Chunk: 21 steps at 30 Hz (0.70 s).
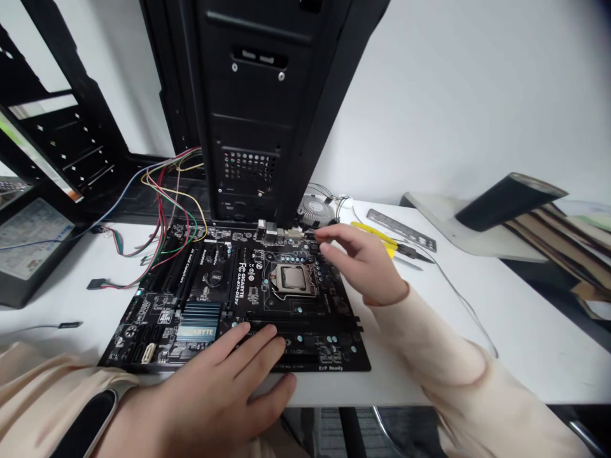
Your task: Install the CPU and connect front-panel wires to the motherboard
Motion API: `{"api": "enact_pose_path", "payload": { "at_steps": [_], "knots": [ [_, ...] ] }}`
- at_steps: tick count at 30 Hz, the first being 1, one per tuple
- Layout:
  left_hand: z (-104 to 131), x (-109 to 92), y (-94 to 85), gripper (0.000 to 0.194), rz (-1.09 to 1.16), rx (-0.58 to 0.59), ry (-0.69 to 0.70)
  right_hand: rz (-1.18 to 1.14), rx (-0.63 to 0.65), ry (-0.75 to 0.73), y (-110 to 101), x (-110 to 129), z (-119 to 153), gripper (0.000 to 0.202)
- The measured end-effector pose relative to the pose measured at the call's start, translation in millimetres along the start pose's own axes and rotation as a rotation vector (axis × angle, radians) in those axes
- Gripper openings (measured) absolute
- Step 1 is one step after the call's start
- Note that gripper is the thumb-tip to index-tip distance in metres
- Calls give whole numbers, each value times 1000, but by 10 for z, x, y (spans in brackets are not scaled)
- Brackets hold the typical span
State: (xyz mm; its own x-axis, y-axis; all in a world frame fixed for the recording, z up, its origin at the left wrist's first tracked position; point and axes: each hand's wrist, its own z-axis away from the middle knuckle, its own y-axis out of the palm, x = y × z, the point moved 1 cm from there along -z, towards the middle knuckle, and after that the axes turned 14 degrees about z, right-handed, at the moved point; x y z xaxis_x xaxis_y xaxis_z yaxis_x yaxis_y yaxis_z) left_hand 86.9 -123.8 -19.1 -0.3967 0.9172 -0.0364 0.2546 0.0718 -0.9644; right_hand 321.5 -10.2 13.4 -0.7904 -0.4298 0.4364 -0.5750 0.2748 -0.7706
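Note:
A black Gigabyte motherboard (255,286) lies flat on the white table, its lettering facing left. In its socket sits a square metal processor (294,278), and a blue heatsink (199,321) is at the front left. My left hand (238,375) rests over the board's front edge with fingers stretched out and slightly apart, holding nothing. At the back right corner is my right hand (358,261), near the port connectors (281,234). Its fingers are extended and gently bent, the tips at or just above the board; whether they touch it I cannot tell.
Behind the board stands a black computer case (248,121) with loose coloured wires (165,197). A cooler fan (315,210), yellow-handled pliers (382,235) and an I/O shield (401,229) lie behind my right hand. A power supply (35,238) is at left, stacked books (563,242) at right.

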Motion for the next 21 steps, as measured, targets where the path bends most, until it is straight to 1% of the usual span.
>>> {"api": "enact_pose_path", "payload": {
  "at_steps": [3,5,10,14,17,21],
  "knots": [
    [8,10,10,34,9,0,14,-19,-63,93,-38,-88,-28,22],
    [14,9,11,35,11,2,13,-6,-83,115,-57,-132,-38,24],
    [19,-13,-2,36,17,-1,2,40,-62,154,-53,-188,-30,25],
    [14,-8,4,34,15,-8,7,-21,-26,197,-20,-235,-15,23],
    [6,7,13,32,24,-21,11,-54,-50,219,-32,-300,-14,24],
    [8,18,29,31,14,-33,10,-6,-105,255,-130,-416,-41,26]
  ]
}}
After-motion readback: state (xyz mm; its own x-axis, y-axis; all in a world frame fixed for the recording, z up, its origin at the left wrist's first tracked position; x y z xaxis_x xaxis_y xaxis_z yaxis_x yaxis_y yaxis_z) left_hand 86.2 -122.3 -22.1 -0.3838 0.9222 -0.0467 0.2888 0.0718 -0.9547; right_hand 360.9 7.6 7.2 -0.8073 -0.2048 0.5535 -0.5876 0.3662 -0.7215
